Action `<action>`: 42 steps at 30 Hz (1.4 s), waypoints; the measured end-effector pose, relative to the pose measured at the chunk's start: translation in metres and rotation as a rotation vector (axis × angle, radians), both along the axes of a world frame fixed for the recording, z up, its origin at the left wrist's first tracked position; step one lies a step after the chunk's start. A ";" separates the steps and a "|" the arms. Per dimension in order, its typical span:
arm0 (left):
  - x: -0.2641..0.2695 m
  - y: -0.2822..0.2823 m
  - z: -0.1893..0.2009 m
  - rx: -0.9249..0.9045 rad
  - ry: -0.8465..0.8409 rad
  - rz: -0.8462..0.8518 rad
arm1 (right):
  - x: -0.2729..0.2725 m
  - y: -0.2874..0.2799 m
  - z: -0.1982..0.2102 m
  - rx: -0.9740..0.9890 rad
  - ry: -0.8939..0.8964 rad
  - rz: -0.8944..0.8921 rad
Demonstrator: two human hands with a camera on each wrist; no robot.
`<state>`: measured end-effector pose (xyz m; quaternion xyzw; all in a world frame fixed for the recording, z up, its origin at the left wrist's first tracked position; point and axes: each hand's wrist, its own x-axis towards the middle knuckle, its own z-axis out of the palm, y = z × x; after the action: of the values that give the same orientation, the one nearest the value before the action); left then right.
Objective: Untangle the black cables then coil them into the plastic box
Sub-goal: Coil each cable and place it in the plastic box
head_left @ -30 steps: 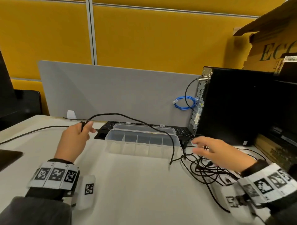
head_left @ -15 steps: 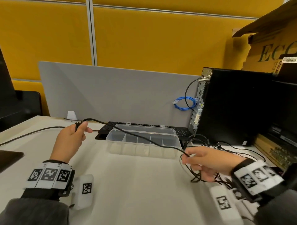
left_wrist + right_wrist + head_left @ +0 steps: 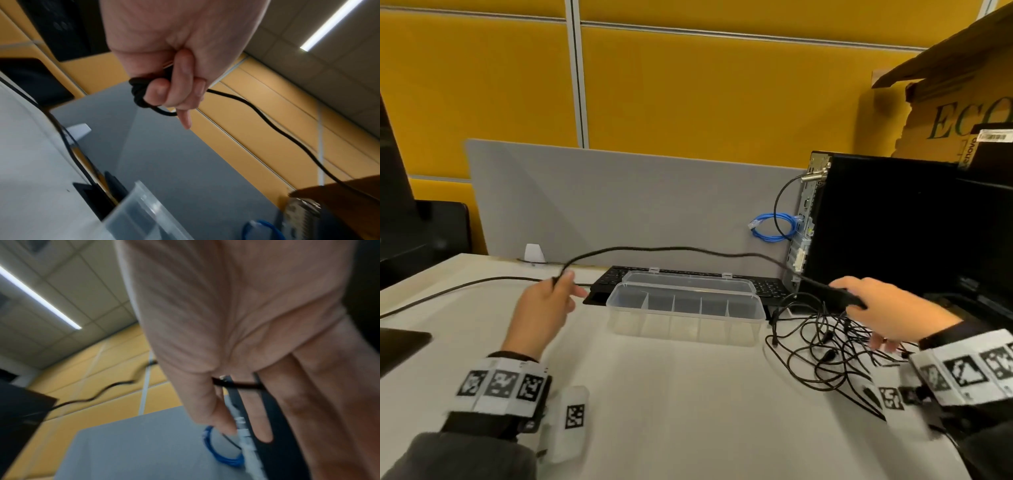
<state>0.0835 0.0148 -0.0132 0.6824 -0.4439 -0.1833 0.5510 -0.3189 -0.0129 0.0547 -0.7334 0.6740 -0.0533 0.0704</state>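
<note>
A long black cable (image 3: 688,249) spans in the air above the clear plastic box (image 3: 681,330), which stands open with its dividers showing. My left hand (image 3: 563,284) grips one end of it, fingers curled round a small loop of cable (image 3: 140,94). My right hand (image 3: 854,301) holds the other stretch near the computer tower; in the right wrist view the cable (image 3: 236,384) passes between the thumb and the fingers. Below the right hand a tangle of thin black cables (image 3: 822,353) lies on the table.
A black keyboard (image 3: 609,279) lies behind the box, its cord (image 3: 448,289) running left across the table. A black computer tower (image 3: 876,222) with a blue cable (image 3: 774,228) stands at the right. A grey divider (image 3: 619,205) closes the back. A dark flat object (image 3: 400,342) is at the left edge.
My right hand closed on the cable above the tangle, then rose and drew back to the right. The cable now spans above the box instead of hanging across it. My left hand held.
</note>
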 end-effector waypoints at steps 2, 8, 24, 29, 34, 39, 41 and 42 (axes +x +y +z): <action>-0.020 0.000 0.000 0.012 -0.030 -0.093 | 0.026 0.013 -0.003 -0.125 0.155 0.048; -0.054 0.004 -0.001 0.024 -0.075 -0.305 | 0.101 0.039 -0.009 -0.623 0.083 0.238; -0.081 0.023 0.015 -0.204 0.968 -1.150 | 0.153 0.039 -0.049 -0.123 -0.040 0.679; -0.081 0.017 0.019 -0.323 0.811 -0.777 | 0.154 0.050 -0.043 0.101 -0.011 0.736; -0.082 0.013 0.012 -0.176 0.412 -0.532 | 0.148 0.058 -0.024 -0.135 0.041 0.677; -0.085 0.025 0.013 0.189 0.127 -0.804 | 0.133 0.045 -0.011 -0.605 -0.106 0.563; -0.089 0.031 0.017 0.214 0.079 -0.941 | 0.129 0.037 -0.014 -0.674 -0.266 0.577; -0.091 0.033 0.018 0.211 0.088 -1.013 | 0.129 0.033 -0.018 -0.689 -0.310 0.582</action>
<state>-0.0078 0.0482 0.0045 0.4255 -0.6742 -0.4992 0.3395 -0.1896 0.0200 0.0367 -0.8559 0.3651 -0.3605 -0.0651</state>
